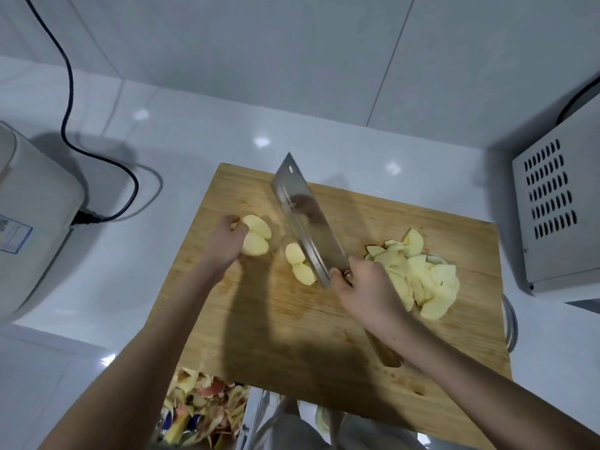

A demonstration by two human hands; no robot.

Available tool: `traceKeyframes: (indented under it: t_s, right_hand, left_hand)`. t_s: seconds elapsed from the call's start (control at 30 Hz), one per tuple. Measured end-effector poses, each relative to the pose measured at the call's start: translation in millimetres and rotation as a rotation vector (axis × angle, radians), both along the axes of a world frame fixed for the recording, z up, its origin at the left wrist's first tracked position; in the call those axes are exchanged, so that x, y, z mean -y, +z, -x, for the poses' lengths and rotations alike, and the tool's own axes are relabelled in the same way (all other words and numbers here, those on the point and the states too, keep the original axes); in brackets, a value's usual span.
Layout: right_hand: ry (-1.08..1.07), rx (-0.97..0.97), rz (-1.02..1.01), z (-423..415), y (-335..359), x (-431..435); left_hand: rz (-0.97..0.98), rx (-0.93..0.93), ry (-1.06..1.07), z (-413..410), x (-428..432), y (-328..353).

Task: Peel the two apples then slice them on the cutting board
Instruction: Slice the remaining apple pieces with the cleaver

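I saw a pale yellow peeled apple half [258,237] lying on the far left part of the light brown wooden cutting board [292,336]. The left hand [224,243] held it, with fingers curled round its left side. A second peeled apple half [300,263] lay just to its right, near the middle of the board, right beside the wide shiny steel cleaver [305,219]. The right hand [367,287] was wrapped tight round the cleaver's handle, and the blade pointed away from me. A heap of thin pale apple slices [422,274] sat on the board's right side. Red and yellow apple peels [201,397] lay piled below the board's near edge. A big white machine [35,222] with a black cord [69,92] stood on the left of the white counter [130,287]. A white metal box with air slots [552,216] stood on the right.
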State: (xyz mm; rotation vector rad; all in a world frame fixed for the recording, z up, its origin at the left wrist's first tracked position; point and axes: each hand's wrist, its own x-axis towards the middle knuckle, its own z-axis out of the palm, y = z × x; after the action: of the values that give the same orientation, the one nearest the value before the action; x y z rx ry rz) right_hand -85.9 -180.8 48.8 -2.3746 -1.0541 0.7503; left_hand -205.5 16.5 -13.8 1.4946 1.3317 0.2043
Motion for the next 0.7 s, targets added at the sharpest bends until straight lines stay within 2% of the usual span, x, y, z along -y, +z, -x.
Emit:
traceKeyframes:
  t_s: [0.2,0.23,0.3,0.37,0.43,0.57,0.7]
  right_hand:
    - [-0.084,-0.020,-0.075,-24,19,16]
    - [-0.103,-0.029,-0.071,-28,19,19]
    - [-0.141,-0.065,-0.074,-32,18,25]
    - [-0.171,-0.087,-0.073,-36,19,32]
    - [-0.191,-0.086,-0.061,-39,20,39]
    - [-0.201,-0.051,-0.029,-45,20,52]
    - [-0.252,-0.060,-0.028,-51,19,61]
  left_hand:
    - [-0.484,-0.501,-0.471,-15,-14,6]
    - [-0.618,-0.566,-0.546,-16,-12,6]
    - [-0.848,-0.482,-0.744,-23,-3,6]
    - [-0.777,-0.285,-0.981,-40,14,7]
    - [-0.581,-0.237,-1.103,-61,31,5]
    - [-0.259,-0.131,-0.844,-91,53,3]
    - [-0.067,-0.184,-0.764,-109,59,10]
